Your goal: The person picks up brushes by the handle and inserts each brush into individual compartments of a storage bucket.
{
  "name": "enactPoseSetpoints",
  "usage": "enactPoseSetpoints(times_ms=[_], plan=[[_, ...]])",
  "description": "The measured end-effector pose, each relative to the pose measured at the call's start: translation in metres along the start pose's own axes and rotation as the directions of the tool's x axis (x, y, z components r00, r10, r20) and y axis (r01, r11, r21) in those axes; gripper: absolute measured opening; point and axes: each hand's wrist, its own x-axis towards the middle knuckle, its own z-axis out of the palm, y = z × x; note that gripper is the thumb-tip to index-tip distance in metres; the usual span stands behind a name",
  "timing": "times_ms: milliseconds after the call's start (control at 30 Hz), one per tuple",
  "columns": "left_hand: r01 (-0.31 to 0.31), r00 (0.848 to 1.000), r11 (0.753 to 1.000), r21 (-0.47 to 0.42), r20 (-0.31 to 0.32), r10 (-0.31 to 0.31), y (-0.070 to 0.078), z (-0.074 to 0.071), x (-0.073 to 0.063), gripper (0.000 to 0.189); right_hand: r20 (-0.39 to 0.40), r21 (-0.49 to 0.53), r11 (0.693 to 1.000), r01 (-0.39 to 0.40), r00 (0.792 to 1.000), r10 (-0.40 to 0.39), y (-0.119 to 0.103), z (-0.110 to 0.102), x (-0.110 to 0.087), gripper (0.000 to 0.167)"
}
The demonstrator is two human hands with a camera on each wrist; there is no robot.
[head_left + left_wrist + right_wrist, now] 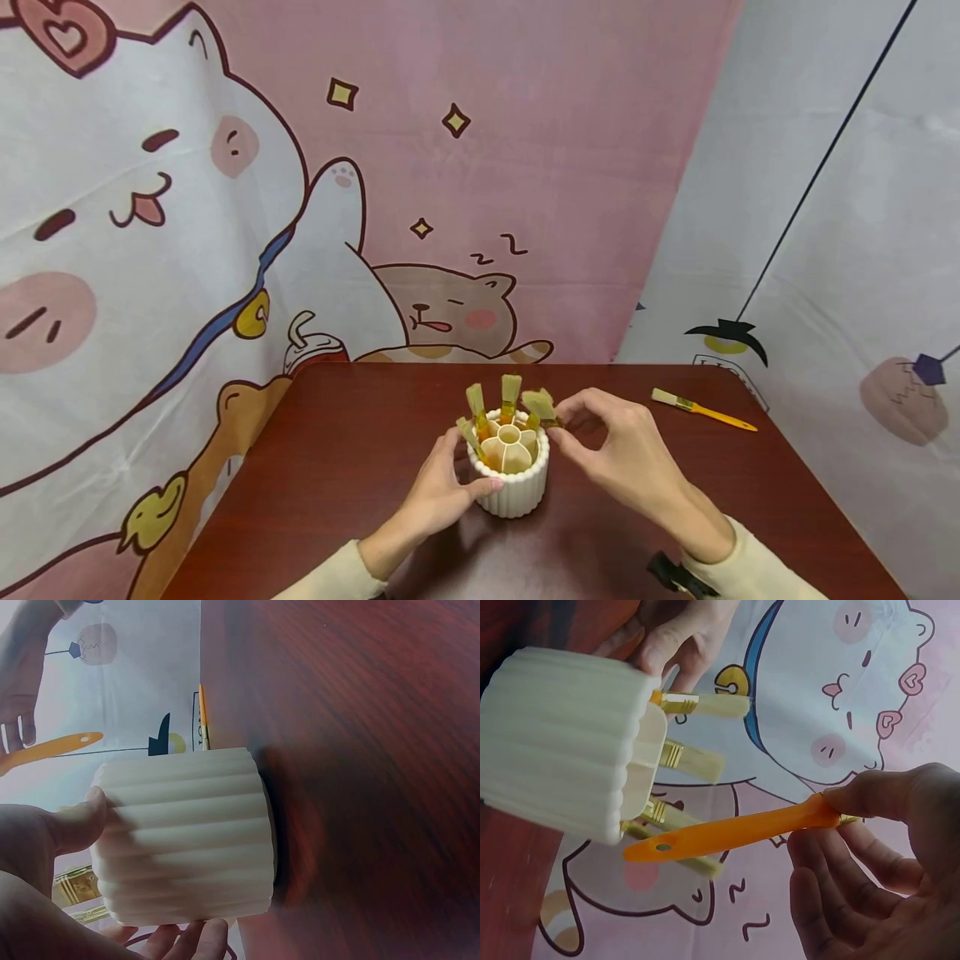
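A white ribbed round holder (513, 496) with petal-shaped compartments stands upright on the table. My left hand (438, 492) holds it from the left, with the thumb by the rim and fingers along its side in the left wrist view. Several paintbrushes (511, 387) stand in its compartments, bristles up. At the holder's right rim, my right hand (626, 450) pinches another paintbrush (727, 836) near its metal band. The orange handle points toward the holder's opening and is outside it in the right wrist view. There, the hand hides this brush's bristles.
One more paintbrush (712, 412) with a yellow-orange handle lies on the right side of the dark red table (337, 467). A cartoon-printed cloth (562, 167) hangs behind the table and along its sides.
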Motion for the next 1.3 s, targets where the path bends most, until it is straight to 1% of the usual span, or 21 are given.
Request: enactPoseSetpoints(times_ms=[233, 500, 767, 1000, 1167, 1300], plan=[[0.008, 1.000, 1.000, -0.002, 0.005, -0.008, 0.001, 0.000, 0.000, 0.081, 0.005, 0.045, 0.998, 0.037, 0.999, -0.037, -0.007, 0.011, 0.004, 0.032], [0.004, 1.000, 1.000, -0.003, 0.003, -0.004, 0.001, 0.000, 0.001, 0.081, -0.002, 0.102, 0.992, 0.072, 0.997, -0.072, -0.012, 0.023, 0.007, 0.031], [0.009, 1.000, 1.000, -0.025, 0.017, -0.009, 0.002, -0.001, 0.000, 0.082, 0.002, 0.136, 0.987, 0.080, 0.997, -0.081, -0.010, 0.034, 0.006, 0.033], [0.003, 1.000, 1.000, -0.027, 0.015, -0.002, 0.003, -0.002, 0.002, 0.081, -0.005, 0.129, 0.987, 0.092, 0.996, -0.093, -0.004, 0.039, 0.005, 0.034], [0.002, 1.000, 1.000, -0.007, 0.011, -0.002, 0.002, -0.001, 0.001, 0.081, 0.022, 0.119, 0.989, 0.091, 0.995, -0.094, 0.001, 0.044, 0.000, 0.034], [-0.003, 1.000, 1.000, -0.020, 0.014, 0.003, 0.001, 0.000, 0.001, 0.081, 0.042, 0.122, 0.988, 0.093, 0.994, -0.099, 0.005, 0.048, -0.003, 0.032]])
